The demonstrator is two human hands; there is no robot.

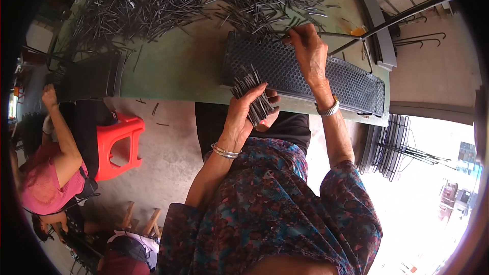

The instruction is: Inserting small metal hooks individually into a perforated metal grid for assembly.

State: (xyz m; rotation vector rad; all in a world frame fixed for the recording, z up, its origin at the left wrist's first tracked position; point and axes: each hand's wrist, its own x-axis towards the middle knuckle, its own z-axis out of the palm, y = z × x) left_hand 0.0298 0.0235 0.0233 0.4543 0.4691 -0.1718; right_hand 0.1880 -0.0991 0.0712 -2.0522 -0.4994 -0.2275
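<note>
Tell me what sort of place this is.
Likely a small workshop: thin dark rods heaped on a green table, a honeycomb-patterned tray, and a co-worker in pink to the left.

Bundled dark rods (260, 103), perhaps metal, perforated tray (356, 84)

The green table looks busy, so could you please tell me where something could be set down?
Between the dark panel and the holed tray, the green table is mostly bare. Its far side is crowded with a heap of black sticks.

Dark grey sticks (261, 105), green tabletop (165, 71)
</note>
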